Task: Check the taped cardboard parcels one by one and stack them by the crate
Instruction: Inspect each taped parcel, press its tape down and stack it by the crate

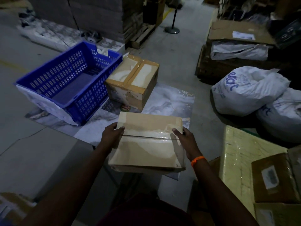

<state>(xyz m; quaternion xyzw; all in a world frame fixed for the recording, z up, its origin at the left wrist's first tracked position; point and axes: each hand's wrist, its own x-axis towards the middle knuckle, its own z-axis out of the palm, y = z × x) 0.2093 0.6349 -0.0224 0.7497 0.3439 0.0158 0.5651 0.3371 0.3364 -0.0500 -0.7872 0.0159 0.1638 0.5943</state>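
I hold a taped cardboard parcel point(147, 142) above the floor in front of me, its taped top facing up. My left hand point(112, 133) grips its left edge with the thumb on top. On the right edge, my right hand point(184, 137) grips the same way. A blue slotted plastic crate point(53, 82) stands tilted on the floor at the left and looks empty. Right beside the crate's right end sits another taped cardboard parcel point(132, 80) on a pale printed sheet point(171, 101).
White filled sacks point(247, 90) lie at the right, with stacked cartons point(234, 39) behind them. A yellow wrapped block point(239, 154) and labelled boxes point(273, 176) stand at the near right. Pallets of cardboard point(101, 15) rise at the back, beside a post stand point(172, 28).
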